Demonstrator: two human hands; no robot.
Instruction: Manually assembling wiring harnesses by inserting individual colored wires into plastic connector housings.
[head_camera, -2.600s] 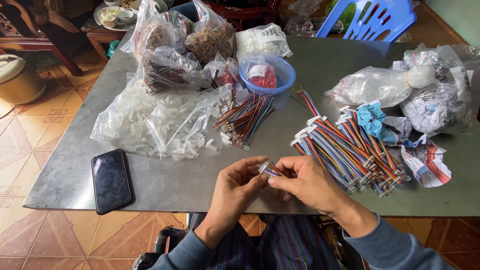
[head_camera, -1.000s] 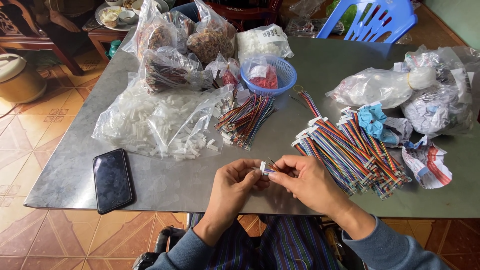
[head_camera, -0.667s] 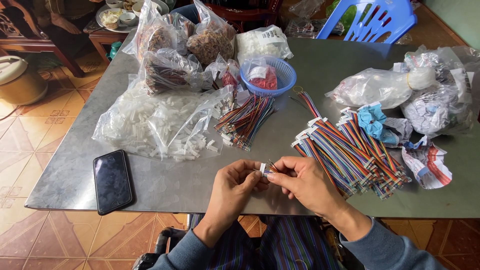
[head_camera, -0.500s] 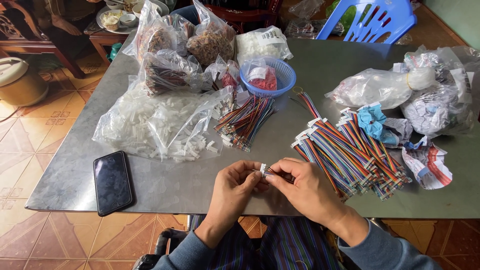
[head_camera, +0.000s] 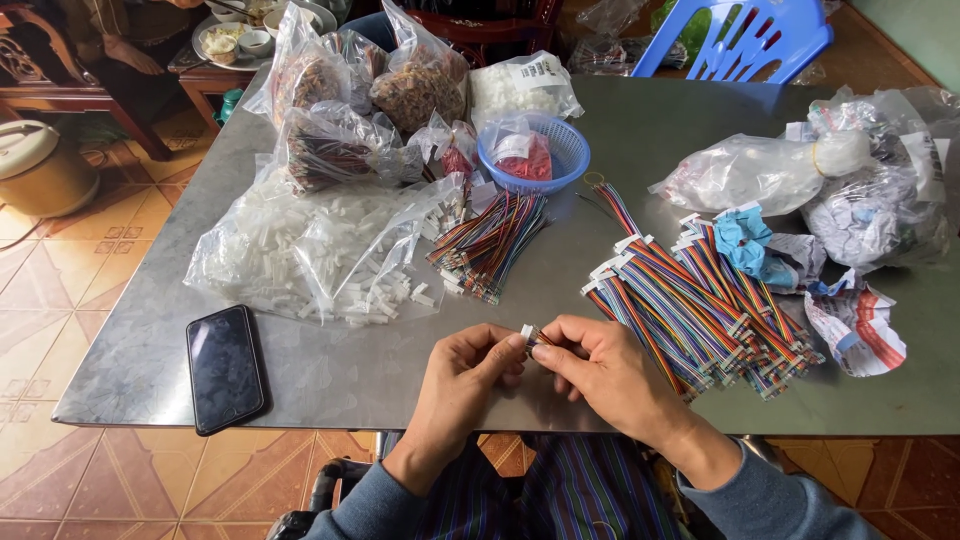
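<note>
White connector (head_camera: 527, 331) pinched between left hand (head_camera: 468, 371) and right hand (head_camera: 600, 365) fingertips, above the near table (head_camera: 400, 385) edge; wire end at it under right fingers. Versus earlier: hands unmoved, same grip. Cable pile (head_camera: 700, 305) just right, phone (head_camera: 225, 366) left

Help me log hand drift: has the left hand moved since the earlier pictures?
No. The left hand keeps the same gap to the black phone, pinching the small white connector.
</note>
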